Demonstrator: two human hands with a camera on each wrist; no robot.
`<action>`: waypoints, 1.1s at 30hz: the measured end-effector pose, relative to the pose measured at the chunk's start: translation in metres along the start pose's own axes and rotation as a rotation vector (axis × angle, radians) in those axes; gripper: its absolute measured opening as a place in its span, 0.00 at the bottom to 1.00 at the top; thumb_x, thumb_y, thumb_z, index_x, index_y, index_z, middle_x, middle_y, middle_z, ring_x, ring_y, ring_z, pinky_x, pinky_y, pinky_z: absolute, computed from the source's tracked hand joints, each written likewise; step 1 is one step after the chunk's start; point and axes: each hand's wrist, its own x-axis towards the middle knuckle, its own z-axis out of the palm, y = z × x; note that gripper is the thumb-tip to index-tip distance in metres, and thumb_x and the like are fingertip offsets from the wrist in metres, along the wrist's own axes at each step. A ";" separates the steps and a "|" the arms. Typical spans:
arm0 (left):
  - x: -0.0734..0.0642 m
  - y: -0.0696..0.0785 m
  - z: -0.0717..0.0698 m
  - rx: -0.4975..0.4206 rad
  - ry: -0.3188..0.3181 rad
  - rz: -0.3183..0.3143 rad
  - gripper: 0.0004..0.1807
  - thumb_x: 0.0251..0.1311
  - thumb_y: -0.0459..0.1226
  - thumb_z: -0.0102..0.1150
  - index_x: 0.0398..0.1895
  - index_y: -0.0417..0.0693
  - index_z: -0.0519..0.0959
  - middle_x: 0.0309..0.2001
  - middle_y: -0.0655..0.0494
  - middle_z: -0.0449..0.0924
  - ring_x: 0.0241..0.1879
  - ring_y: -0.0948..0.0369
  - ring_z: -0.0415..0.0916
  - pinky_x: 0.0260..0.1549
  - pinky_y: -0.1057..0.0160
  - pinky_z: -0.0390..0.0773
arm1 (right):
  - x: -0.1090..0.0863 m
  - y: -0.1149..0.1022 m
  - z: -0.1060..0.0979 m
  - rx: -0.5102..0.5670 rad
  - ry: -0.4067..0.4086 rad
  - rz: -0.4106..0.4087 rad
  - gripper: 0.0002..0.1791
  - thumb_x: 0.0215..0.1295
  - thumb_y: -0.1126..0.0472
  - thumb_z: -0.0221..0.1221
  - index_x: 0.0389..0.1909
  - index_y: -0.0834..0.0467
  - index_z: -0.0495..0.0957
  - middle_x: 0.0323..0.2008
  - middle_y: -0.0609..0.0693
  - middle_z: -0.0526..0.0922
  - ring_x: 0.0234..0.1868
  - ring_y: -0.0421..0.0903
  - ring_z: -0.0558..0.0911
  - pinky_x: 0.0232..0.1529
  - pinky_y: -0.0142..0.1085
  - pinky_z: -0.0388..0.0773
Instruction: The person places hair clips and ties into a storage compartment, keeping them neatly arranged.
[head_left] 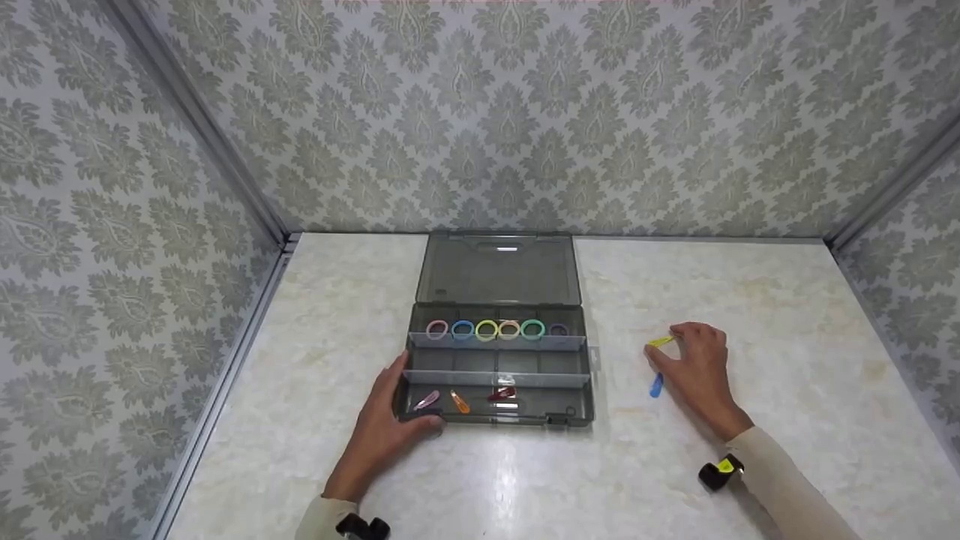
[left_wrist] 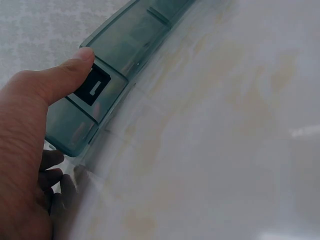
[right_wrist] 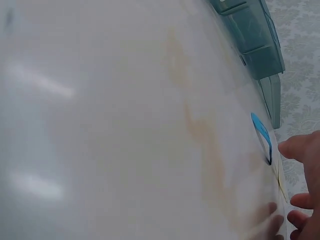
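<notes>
A dark, see-through compartment box lies with its lid raised back. My left hand grips its near left corner, thumb against the front wall and fingers along the side. In the left wrist view, the thumb presses beside a black latch. Off to the box's right, my right hand pinches a yellow snap hair clip between thumb and finger, low over the table. A blue snap hair clip lies just below that thumb. Pink, orange and dark red clips occupy the front row.
Several coloured hair ties stand in a line in the back row. Clear dividers separate the rows. The open lid reaches toward the patterned wall behind the pale marbled table.
</notes>
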 end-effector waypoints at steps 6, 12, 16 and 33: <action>0.000 -0.002 0.001 0.001 -0.002 0.000 0.73 0.45 0.68 0.85 0.92 0.68 0.51 0.89 0.49 0.54 0.88 0.40 0.43 0.82 0.33 0.53 | -0.004 -0.002 0.006 -0.009 0.037 0.051 0.28 0.65 0.54 0.78 0.54 0.72 0.82 0.61 0.68 0.75 0.67 0.68 0.66 0.67 0.60 0.66; 0.000 -0.003 0.001 -0.002 -0.003 0.012 0.73 0.45 0.67 0.86 0.92 0.68 0.52 0.88 0.49 0.54 0.88 0.40 0.45 0.82 0.33 0.55 | -0.008 -0.006 0.008 -0.031 0.056 0.088 0.30 0.67 0.53 0.77 0.53 0.73 0.80 0.59 0.68 0.75 0.65 0.66 0.66 0.65 0.58 0.67; -0.001 -0.003 0.000 -0.007 -0.008 0.010 0.72 0.46 0.66 0.85 0.92 0.70 0.51 0.89 0.49 0.53 0.88 0.41 0.46 0.82 0.33 0.55 | -0.010 -0.009 0.009 -0.029 0.053 0.117 0.30 0.69 0.51 0.75 0.54 0.72 0.78 0.60 0.67 0.73 0.65 0.65 0.65 0.64 0.56 0.67; 0.000 -0.003 0.000 -0.022 -0.003 0.025 0.72 0.46 0.66 0.86 0.91 0.71 0.52 0.88 0.47 0.53 0.87 0.41 0.48 0.82 0.33 0.56 | -0.009 -0.011 0.013 -0.028 0.070 0.121 0.28 0.70 0.54 0.74 0.54 0.73 0.79 0.60 0.67 0.74 0.65 0.65 0.66 0.64 0.58 0.68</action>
